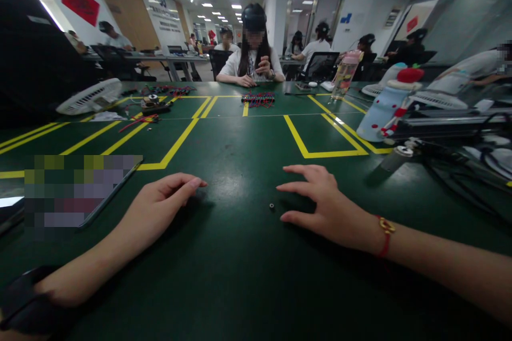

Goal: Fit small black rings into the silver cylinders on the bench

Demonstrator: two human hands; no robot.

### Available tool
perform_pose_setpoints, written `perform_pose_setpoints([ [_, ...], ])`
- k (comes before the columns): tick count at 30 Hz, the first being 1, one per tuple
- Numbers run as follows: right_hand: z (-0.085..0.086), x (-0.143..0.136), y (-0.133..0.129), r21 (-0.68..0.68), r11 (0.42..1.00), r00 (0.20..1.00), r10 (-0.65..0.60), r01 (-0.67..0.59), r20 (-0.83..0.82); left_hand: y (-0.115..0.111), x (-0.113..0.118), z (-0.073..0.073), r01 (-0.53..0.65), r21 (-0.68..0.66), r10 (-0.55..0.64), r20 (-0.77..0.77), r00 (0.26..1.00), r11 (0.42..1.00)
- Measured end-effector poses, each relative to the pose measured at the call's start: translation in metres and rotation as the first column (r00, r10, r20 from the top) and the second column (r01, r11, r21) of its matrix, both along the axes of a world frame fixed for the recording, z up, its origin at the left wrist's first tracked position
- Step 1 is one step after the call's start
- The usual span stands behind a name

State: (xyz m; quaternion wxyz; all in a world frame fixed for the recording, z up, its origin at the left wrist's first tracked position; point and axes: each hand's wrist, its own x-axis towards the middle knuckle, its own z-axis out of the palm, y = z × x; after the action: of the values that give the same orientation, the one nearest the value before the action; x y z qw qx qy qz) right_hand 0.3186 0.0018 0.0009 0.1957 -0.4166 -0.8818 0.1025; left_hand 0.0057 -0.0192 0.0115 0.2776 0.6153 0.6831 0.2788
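Note:
A tiny dark ring-like piece (271, 206) with a light centre lies on the green tabletop (240, 256); its exact kind is too small to tell. Just to its right, my right hand (316, 200) is open, thumb and fingers spread apart, not touching it. My left hand (168, 197) hovers further left, its thumb pressed against its curled fingers. Whatever those fingers may hold is hidden. A flat item with a blurred-out surface (88, 192) lies beyond my left forearm.
Yellow tape lines (336, 154) mark the table. To the right stand a blue bottle (378, 112), a metal cylinder (394, 157) and black cables (448, 176). Red wires (138, 121) and a white fan (92, 97) lie left. Opposite sits a person (254, 58) behind a wired strip (258, 99).

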Motion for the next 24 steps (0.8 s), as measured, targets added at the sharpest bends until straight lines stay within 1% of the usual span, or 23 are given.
perform_pose_setpoints([
  [2,-0.002,-0.019,0.001,-0.064,0.998,0.999,0.027,-0.029,-0.027,-0.002,0.001,0.004,0.024,-0.009,-0.024,-0.009,1.0,1.0],
  [4,0.0,-0.018,0.006,-0.059,0.998,0.999,0.011,-0.014,-0.045,-0.002,0.002,0.006,0.034,-0.016,-0.035,-0.018,0.999,0.999],
  [6,0.006,0.001,0.013,0.021,0.999,0.996,-0.042,0.044,-0.077,-0.001,0.003,0.007,0.033,-0.018,-0.033,-0.024,0.999,0.999],
  [7,0.011,0.016,0.017,0.085,0.992,0.992,-0.089,0.097,-0.094,0.0,0.004,0.007,0.032,-0.017,-0.032,-0.024,0.999,0.999],
  [8,0.015,0.034,0.021,0.163,0.973,0.983,-0.15,0.166,-0.105,0.0,0.004,0.006,0.034,-0.014,-0.034,-0.021,0.999,0.999],
  [9,0.02,0.054,0.025,0.248,0.937,0.968,-0.222,0.244,-0.116,0.001,0.004,0.006,0.034,-0.01,-0.034,-0.018,0.999,0.999],
  [11,0.028,0.096,0.034,0.407,0.823,0.916,-0.382,0.396,-0.12,0.001,0.005,0.005,0.026,-0.005,-0.026,-0.021,0.999,1.0],
  [12,0.031,0.116,0.038,0.458,0.764,0.882,-0.456,0.455,-0.115,0.001,0.006,0.005,0.023,-0.005,-0.023,-0.026,0.999,1.0],
  [13,0.034,0.134,0.041,0.477,0.722,0.845,-0.526,0.501,-0.09,0.0,0.006,0.005,0.021,-0.005,-0.021,-0.032,0.999,1.0],
  [14,0.036,0.15,0.043,0.459,0.697,0.8,-0.597,0.551,-0.054,0.0,0.006,0.005,0.019,-0.003,-0.02,-0.038,0.999,1.0],
  [15,0.037,0.164,0.045,0.407,0.679,0.746,-0.666,0.61,-0.008,-0.001,0.005,0.004,0.018,0.002,-0.018,-0.041,0.999,1.0],
  [17,0.039,0.183,0.047,0.251,0.636,0.639,-0.765,0.73,0.08,-0.001,0.004,0.003,0.024,0.009,-0.023,-0.038,0.999,1.0],
  [18,0.04,0.189,0.048,0.176,0.612,0.604,-0.79,0.771,0.103,-0.001,0.003,0.002,0.022,0.01,-0.022,-0.037,0.999,1.0],
  [19,0.04,0.192,0.048,0.119,0.597,0.586,-0.802,0.793,0.112,-0.001,0.003,0.002,0.022,0.009,-0.022,-0.035,0.999,1.0],
  [20,0.04,0.194,0.048,0.093,0.587,0.578,-0.809,0.804,0.107,-0.001,0.002,0.001,0.02,0.009,-0.02,-0.035,0.999,1.0],
  [22,0.041,0.195,0.048,0.092,0.582,0.575,-0.813,0.808,0.093,-0.001,0.001,0.001,0.02,0.007,-0.02,-0.033,0.999,1.0],
  [24,0.042,0.193,0.047,0.116,0.561,0.554,-0.828,0.82,0.088,-0.002,0.002,0.003,0.018,-0.001,-0.018,-0.019,1.0,1.0],
])
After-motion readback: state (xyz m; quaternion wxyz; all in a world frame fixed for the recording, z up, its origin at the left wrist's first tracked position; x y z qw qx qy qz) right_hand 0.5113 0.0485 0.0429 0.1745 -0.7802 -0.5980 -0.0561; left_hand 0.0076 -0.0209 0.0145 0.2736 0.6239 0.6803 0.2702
